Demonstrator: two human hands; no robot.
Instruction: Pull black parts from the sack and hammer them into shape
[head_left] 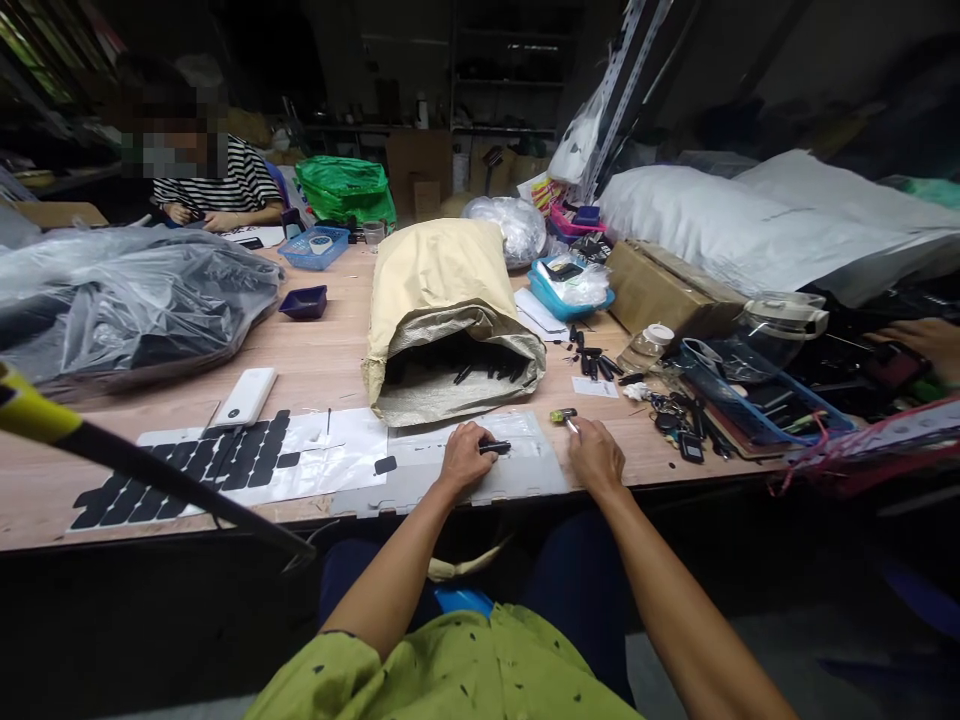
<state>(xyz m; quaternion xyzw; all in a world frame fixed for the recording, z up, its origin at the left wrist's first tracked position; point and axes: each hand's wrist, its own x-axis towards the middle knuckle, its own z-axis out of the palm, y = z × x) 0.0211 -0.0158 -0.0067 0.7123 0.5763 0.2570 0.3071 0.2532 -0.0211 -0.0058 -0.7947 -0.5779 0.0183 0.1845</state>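
Note:
My left hand (466,456) is closed around a short black rod-shaped part (495,448), just above a clear sheet (450,478) at the table's front edge. To its right, my right hand (598,456) grips a small hammer (564,415) with a yellow and black head and a metal shaft; the lower handle is hidden in the palm. Beyond both hands lies a large cream woven sack (442,262), its mouth toward me, with several black parts (491,370) inside. Left of my left hand, flat black octagonal pieces (251,455) lie in rows on white paper.
A white power bank (250,396) and a purple tray (303,302) are at left, near a plastic-covered bundle (135,300). Loose black parts (592,362), a jar (646,348) and a blue basket (772,395) crowd the right. A person in a striped top (247,185) sits far left.

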